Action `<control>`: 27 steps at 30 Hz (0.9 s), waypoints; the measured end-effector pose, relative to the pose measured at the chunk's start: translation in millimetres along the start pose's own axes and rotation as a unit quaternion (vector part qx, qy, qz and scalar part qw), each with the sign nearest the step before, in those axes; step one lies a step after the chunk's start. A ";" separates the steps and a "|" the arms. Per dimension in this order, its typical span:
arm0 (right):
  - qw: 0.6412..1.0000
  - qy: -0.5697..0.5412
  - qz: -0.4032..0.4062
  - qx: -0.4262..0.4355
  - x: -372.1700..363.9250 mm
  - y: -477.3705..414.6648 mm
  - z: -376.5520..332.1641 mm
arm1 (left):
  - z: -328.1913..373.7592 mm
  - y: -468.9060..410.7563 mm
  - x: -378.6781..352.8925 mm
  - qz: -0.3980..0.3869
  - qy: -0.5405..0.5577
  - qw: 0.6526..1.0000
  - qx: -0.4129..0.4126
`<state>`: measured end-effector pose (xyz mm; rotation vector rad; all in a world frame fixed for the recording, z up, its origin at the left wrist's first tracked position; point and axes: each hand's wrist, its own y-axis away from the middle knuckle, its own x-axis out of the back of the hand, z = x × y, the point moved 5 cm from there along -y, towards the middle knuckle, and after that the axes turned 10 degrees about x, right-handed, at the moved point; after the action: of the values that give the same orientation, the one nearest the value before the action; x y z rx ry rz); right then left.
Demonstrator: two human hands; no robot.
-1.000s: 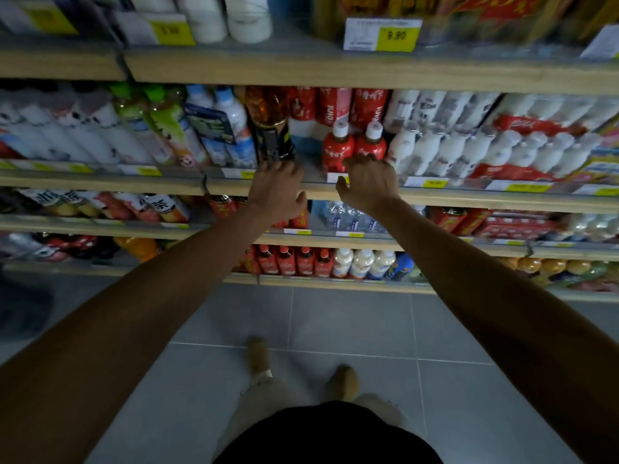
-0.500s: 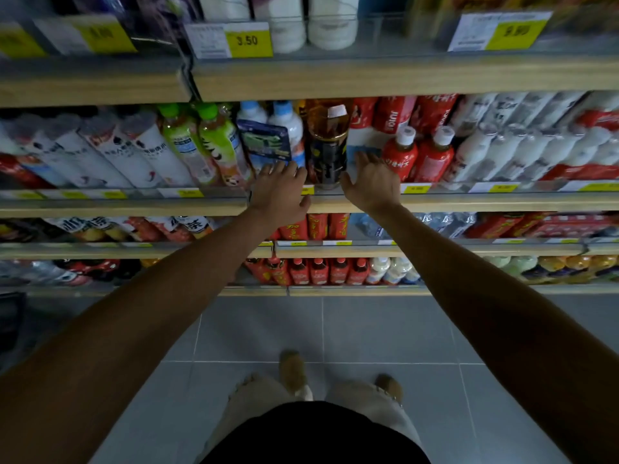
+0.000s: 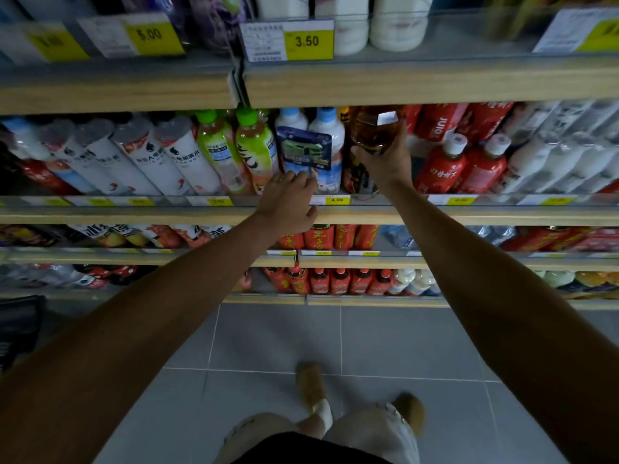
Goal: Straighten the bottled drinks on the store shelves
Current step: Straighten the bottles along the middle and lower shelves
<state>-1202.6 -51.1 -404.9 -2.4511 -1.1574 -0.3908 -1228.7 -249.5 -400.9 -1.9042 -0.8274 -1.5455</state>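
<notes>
My right hand (image 3: 383, 162) is wrapped round the upper part of an amber drink bottle (image 3: 375, 132), which sits in the middle shelf (image 3: 485, 216) row between the blue-capped bottles (image 3: 326, 127) and the red bottles (image 3: 445, 164), its top close under the upper shelf (image 3: 435, 88). My left hand (image 3: 288, 204) is relaxed, its straight fingers touching the foot of a blue-capped bottle

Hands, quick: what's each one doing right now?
Left hand: open, fingers at the blue-capped bottles.
Right hand: gripping the amber bottle.
</notes>
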 end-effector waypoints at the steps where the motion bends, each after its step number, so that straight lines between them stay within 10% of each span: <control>1: 1.000 0.015 0.004 -0.002 1.5 -0.4 0.4 | 0.6 0.0 -1.1 -0.001 0.000 1.000 -0.001; 27: 0.965 -0.091 0.236 -0.064 40.8 75.1 13.6 | 10.7 -5.4 -52.3 -0.096 0.021 0.995 -0.015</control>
<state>-1117.5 -60.8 -417.8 -2.8133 -0.5856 -0.1004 -1233.7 -244.4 -454.0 -1.8507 -0.9998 -1.7139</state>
